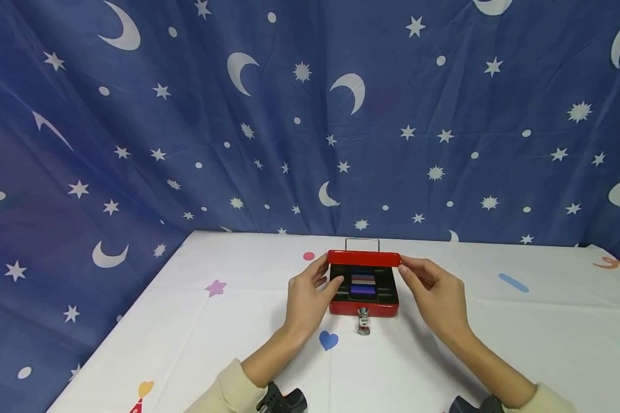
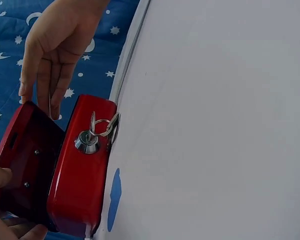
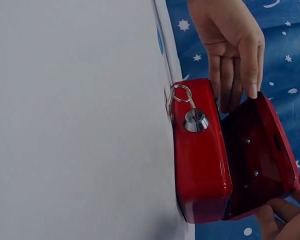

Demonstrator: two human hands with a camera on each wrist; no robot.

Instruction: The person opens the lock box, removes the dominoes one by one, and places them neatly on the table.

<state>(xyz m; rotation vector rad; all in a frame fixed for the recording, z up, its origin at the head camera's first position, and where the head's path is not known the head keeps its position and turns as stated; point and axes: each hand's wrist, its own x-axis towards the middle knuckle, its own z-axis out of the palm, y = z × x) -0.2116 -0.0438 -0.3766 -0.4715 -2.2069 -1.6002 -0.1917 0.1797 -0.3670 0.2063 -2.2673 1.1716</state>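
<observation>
A small red cash box (image 1: pixel 343 309) stands on the table with its lid (image 1: pixel 364 258) raised partway. Its front lock (image 3: pixel 195 121) holds a key, and a key ring (image 2: pixel 101 127) hangs from it. Inside sits a black tray (image 1: pixel 388 281) with blue, purple and red-grey strips (image 1: pixel 363 289) in its middle. At the lid's left end, my left hand (image 1: pixel 306 299) grips the side, its thumb extending over the tray's left part. My right hand (image 1: pixel 441 293) pinches the lid's right corner between thumb and fingers. Both wrist views show the lid's dark red inside.
A wire handle (image 1: pixel 362 240) rises behind the lid. The white tablecloth (image 1: pixel 537 332) carries printed shapes, among them a blue heart (image 1: pixel 328 341) in front of the box. A blue curtain (image 1: pixel 289 143) with moons and stars hangs at the table's back and left.
</observation>
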